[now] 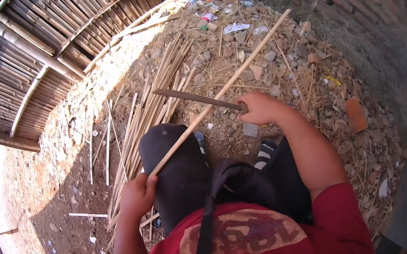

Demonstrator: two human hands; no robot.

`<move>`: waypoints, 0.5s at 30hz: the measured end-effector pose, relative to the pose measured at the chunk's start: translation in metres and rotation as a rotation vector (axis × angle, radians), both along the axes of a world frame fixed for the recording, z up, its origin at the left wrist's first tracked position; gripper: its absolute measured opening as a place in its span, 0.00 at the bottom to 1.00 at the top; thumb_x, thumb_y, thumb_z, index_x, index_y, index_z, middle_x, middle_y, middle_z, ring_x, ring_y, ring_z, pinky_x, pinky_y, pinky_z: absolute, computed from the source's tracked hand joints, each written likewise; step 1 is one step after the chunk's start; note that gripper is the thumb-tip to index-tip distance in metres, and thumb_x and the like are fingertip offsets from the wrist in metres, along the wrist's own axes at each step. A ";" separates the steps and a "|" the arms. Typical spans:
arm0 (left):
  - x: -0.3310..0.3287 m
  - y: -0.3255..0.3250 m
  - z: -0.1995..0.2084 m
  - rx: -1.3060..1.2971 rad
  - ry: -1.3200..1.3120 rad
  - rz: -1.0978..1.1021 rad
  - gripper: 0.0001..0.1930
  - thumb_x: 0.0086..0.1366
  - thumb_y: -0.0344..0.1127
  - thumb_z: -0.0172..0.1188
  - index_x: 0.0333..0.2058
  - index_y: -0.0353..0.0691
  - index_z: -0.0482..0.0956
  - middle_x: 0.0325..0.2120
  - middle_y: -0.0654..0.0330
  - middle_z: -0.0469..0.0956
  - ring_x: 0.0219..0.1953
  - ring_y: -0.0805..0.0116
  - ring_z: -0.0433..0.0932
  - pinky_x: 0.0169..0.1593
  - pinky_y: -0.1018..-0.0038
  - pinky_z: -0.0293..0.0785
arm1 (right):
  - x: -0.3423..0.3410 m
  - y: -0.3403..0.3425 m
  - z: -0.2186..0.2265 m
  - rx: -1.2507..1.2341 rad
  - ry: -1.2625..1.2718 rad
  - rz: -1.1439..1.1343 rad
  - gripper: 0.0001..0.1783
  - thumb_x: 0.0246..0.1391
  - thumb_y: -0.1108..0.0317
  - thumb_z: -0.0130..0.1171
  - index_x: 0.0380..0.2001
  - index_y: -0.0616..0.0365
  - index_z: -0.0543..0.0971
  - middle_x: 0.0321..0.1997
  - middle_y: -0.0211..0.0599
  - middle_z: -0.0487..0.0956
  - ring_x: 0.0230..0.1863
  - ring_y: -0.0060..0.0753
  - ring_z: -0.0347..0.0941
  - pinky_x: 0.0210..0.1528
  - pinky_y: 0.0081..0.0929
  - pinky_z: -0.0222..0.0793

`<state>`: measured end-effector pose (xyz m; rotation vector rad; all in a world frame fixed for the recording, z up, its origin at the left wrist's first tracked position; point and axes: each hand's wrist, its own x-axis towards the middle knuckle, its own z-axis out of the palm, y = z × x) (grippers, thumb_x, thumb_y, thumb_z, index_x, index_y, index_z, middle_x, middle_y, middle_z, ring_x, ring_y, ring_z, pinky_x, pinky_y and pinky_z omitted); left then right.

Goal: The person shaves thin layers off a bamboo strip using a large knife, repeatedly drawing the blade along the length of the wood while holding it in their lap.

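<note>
Left hand (136,195) down by the knee (166,146), and it has the near end of a long, pale wooden strip (246,63): fingers curled in tight, thumb pressed close along the wood, no gap to speak of. How the fingertips sit underneath, I cannot tell; they are out of sight.

The strip itself runs up across the dark knee and away to the upper right, its far end out over the rubble (269,56).

Over to the right hand (259,108), and that one is wrapped around the handle of a long, dark-bladed knife (188,96), fingers folded snugly about the grip. The blade points left and crosses the strip just ahead of the fist, the tip reaching out over a heap of loose strips (156,100). Whether the edge bites into the wood, I cannot tell from here.

That heap lies on the ground beyond and to the left of the knee, most of its strips running roughly side by side. A striped sandal (264,153) shows below the right hand, and a brick wall (349,3) curves up on the right.
</note>
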<state>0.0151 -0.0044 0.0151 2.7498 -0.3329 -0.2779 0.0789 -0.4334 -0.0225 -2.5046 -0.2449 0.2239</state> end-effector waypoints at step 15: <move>-0.001 -0.002 -0.001 -0.005 0.007 -0.010 0.25 0.71 0.53 0.53 0.26 0.34 0.75 0.21 0.41 0.76 0.29 0.36 0.77 0.33 0.49 0.70 | 0.010 -0.049 -0.018 0.271 0.432 -0.303 0.34 0.41 0.56 0.69 0.51 0.66 0.79 0.37 0.49 0.82 0.34 0.46 0.79 0.40 0.38 0.75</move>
